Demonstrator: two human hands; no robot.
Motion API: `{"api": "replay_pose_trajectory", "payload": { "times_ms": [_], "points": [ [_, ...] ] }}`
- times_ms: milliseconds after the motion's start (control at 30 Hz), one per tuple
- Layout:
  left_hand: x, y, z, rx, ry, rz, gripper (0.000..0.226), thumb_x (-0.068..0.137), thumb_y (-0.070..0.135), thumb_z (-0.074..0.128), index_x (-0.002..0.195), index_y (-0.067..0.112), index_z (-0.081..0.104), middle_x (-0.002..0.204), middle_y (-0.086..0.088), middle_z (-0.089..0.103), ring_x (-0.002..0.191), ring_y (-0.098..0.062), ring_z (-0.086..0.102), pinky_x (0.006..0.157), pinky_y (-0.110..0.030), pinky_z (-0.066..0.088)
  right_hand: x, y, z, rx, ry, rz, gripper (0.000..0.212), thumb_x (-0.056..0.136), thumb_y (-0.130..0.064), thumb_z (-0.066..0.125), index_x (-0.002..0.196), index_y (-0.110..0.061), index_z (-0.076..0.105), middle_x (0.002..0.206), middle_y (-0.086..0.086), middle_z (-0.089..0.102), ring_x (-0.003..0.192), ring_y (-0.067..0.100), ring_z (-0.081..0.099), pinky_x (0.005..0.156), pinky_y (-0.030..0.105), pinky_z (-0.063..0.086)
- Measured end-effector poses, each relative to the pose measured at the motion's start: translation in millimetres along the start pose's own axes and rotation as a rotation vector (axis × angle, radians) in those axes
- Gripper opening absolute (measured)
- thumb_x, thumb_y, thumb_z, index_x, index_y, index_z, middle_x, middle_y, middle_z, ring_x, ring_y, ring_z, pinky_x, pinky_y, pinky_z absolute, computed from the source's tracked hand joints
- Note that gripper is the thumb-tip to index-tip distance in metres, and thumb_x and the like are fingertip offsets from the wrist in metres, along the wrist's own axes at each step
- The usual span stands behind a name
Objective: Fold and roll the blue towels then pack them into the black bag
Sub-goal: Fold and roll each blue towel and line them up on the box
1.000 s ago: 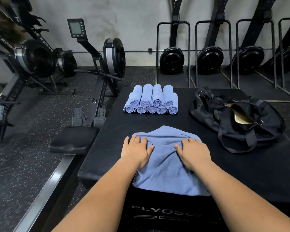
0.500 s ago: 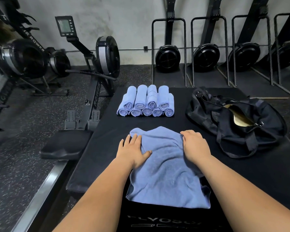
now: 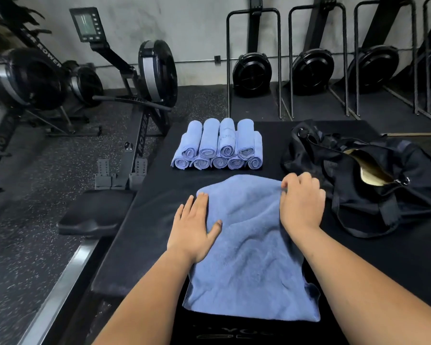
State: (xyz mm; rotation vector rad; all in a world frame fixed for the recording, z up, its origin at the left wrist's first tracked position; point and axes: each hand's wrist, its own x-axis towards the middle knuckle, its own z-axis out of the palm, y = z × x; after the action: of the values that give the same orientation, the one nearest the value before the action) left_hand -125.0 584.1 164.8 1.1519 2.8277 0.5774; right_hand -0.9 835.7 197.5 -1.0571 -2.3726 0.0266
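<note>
A blue towel (image 3: pixel 249 245) lies spread lengthwise on the black padded box (image 3: pixel 144 235), its near end hanging over the front edge. My left hand (image 3: pixel 193 226) rests flat on the towel's left edge, fingers apart. My right hand (image 3: pixel 301 200) is curled at the towel's far right corner, fingertips pinching the fabric. Behind the towel sits a stack of several rolled blue towels (image 3: pixel 218 145) in two layers. The black bag (image 3: pixel 373 175) lies to the right, its zip partly open with a tan lining showing.
A rowing machine (image 3: pixel 144 78) with a monitor stands left of the box, its seat (image 3: pixel 95 212) close to the box's left edge. More rowers are stored upright along the back wall (image 3: pixel 311 68). Speckled rubber floor lies to the left.
Both hands have slid apart from the towel's middle to its edges, flattening it. The right hand moved to the far right corner and curled onto the fabric. The towel lies longer and smoother.
</note>
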Motion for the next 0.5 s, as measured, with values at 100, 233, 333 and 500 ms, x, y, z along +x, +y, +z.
{"api": "replay_pose_trajectory", "payload": {
  "times_ms": [100, 233, 333, 500],
  "points": [
    [-2.6, 0.7, -1.6, 0.009, 0.002, 0.005, 0.076, 0.103, 0.068, 0.031, 0.166, 0.027, 0.017, 0.173, 0.010, 0.019, 0.162, -0.019, 0.003, 0.132, -0.040, 0.004, -14.7, 10.7, 15.0, -0.010, -0.209, -0.038, 0.015, 0.087, -0.014, 0.071, 0.095, -0.025, 0.064, 0.102, 0.004, 0.049, 0.093, 0.030, 0.047, 0.071, 0.039, 0.034],
    [-3.6, 0.4, -1.4, -0.001, 0.046, -0.023, 0.077, 0.104, 0.069, 0.028, 0.165, 0.023, 0.027, 0.171, 0.008, 0.026, 0.161, -0.019, 0.009, 0.131, -0.040, 0.011, -32.8, 14.3, 21.5, 0.003, -0.179, -0.162, 0.018, 0.082, -0.013, 0.074, 0.099, -0.020, 0.072, 0.103, 0.004, 0.059, 0.090, 0.032, 0.053, 0.069, 0.040, 0.042],
    [-4.7, 1.2, -1.0, 0.012, 0.060, -0.040, 0.075, 0.105, 0.068, 0.026, 0.163, 0.021, 0.033, 0.172, 0.006, 0.026, 0.161, -0.018, 0.009, 0.131, -0.038, 0.011, -35.9, 15.9, 19.1, 0.047, -0.166, -0.347, 0.017, 0.088, -0.019, 0.070, 0.104, -0.022, 0.075, 0.106, -0.004, 0.066, 0.094, 0.027, 0.059, 0.073, 0.040, 0.046],
    [-4.4, 3.6, -3.7, 0.072, 0.010, -0.033, 0.071, 0.106, 0.066, 0.024, 0.164, 0.026, 0.030, 0.175, 0.006, 0.015, 0.162, -0.018, 0.002, 0.131, -0.038, 0.007, -31.8, 14.1, 16.2, 0.080, -0.181, -0.100, 0.037, 0.100, -0.032, 0.060, 0.135, -0.018, 0.061, 0.141, 0.008, 0.054, 0.124, 0.033, 0.050, 0.094, 0.047, 0.048]
  ]
}}
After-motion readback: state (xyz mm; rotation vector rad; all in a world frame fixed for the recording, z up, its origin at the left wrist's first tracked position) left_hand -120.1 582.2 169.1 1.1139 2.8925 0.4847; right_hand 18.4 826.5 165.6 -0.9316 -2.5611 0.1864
